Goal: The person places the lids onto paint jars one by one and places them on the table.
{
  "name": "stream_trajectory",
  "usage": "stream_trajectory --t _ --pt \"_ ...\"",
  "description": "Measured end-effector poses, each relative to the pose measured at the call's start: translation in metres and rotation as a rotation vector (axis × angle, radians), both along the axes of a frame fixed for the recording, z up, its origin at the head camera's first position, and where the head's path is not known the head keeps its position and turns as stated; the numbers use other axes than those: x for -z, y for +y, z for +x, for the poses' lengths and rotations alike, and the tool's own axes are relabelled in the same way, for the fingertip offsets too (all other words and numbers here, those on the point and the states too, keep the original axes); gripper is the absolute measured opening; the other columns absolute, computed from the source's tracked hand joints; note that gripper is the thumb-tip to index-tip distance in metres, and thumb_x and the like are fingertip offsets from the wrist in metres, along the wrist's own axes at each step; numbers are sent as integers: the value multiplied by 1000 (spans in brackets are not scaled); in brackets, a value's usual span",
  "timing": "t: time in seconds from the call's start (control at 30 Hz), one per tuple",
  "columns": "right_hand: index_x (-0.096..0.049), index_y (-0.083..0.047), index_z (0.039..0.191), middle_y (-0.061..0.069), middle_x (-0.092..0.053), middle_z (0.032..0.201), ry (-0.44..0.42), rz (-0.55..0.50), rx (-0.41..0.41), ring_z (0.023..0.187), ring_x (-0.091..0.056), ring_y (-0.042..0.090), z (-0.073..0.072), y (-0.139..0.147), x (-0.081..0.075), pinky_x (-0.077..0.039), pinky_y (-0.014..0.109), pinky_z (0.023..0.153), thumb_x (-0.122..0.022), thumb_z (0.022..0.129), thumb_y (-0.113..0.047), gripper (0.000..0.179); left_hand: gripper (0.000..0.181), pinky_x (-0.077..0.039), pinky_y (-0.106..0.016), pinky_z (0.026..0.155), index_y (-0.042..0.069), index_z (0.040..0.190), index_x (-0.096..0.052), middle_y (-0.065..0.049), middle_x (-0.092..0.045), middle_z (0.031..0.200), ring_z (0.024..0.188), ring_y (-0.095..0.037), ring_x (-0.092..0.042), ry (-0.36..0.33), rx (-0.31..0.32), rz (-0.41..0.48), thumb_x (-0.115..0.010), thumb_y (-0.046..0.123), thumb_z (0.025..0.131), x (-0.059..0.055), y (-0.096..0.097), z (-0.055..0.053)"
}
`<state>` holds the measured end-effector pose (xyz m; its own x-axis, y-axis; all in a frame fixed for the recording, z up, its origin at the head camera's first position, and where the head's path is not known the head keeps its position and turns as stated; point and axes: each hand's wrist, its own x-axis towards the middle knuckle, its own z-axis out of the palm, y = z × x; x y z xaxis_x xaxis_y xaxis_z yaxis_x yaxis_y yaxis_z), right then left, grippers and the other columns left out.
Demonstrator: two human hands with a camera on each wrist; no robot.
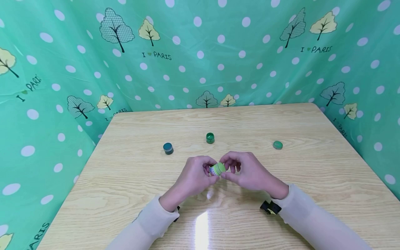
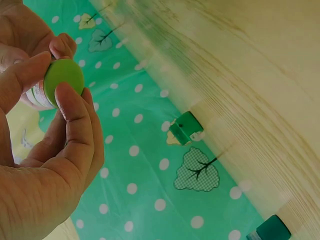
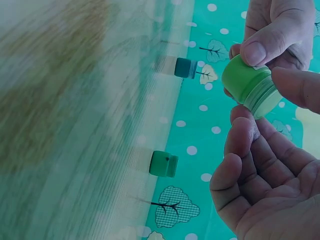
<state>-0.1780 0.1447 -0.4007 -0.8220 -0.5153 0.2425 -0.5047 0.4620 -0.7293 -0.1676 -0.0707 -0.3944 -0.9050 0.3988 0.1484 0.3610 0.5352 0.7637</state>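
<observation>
My left hand (image 1: 198,173) grips a small light green jar (image 1: 217,169) between thumb and fingers, tilted above the table. Coloured print shows on its side in the head view. The jar's smooth green end (image 2: 65,82) lies against the left fingertips. At the opposite, ringed end, the right hand (image 1: 247,172) pinches the rim between thumb and fingers. Its other fingers (image 3: 242,170) curve loosely below. Whether a lid covers that end I cannot tell.
On the wooden table (image 1: 131,194), beyond the hands, stand a dark blue-teal jar (image 1: 168,148) and a dark green jar (image 1: 210,138). Farther right lies a flat round green piece (image 1: 277,145), like a lid. A dotted green cloth (image 1: 200,45) hangs behind.
</observation>
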Motion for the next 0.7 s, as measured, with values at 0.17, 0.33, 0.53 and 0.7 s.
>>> stream_trajectory --t 0.17,0.33,0.53,0.7 --pt "-71 -13 99 -9 -64 80 0 0 11 68 -58 11 0 -1 1 -51 27 60 -85 84 -16 21 24 -54 -21 60 3 99 -76 -1 -70 82 68 -12 -62 24 13 4 -86 2 77 2 0 -1" --pt "-70 -16 91 -9 -63 77 -10 0 35 66 -57 11 0 -1 2 -50 25 59 -84 87 -23 17 22 -54 -21 59 3 97 -76 0 -69 80 67 -10 -61 34 15 0 -86 3 78 2 1 -1" --pt "-68 -21 82 -10 -61 71 -24 8 82 61 -55 11 1 -3 4 -48 25 54 -81 89 -36 21 22 -53 -21 59 4 98 -76 1 -69 78 65 -8 -59 25 12 -4 -85 4 78 2 1 0" --pt "-65 -23 74 -10 -59 64 -40 23 120 57 -53 10 2 -4 4 -47 26 51 -79 90 -42 29 23 -53 -21 59 3 99 -76 0 -68 78 65 -8 -59 17 14 -8 -85 4 78 1 2 1"
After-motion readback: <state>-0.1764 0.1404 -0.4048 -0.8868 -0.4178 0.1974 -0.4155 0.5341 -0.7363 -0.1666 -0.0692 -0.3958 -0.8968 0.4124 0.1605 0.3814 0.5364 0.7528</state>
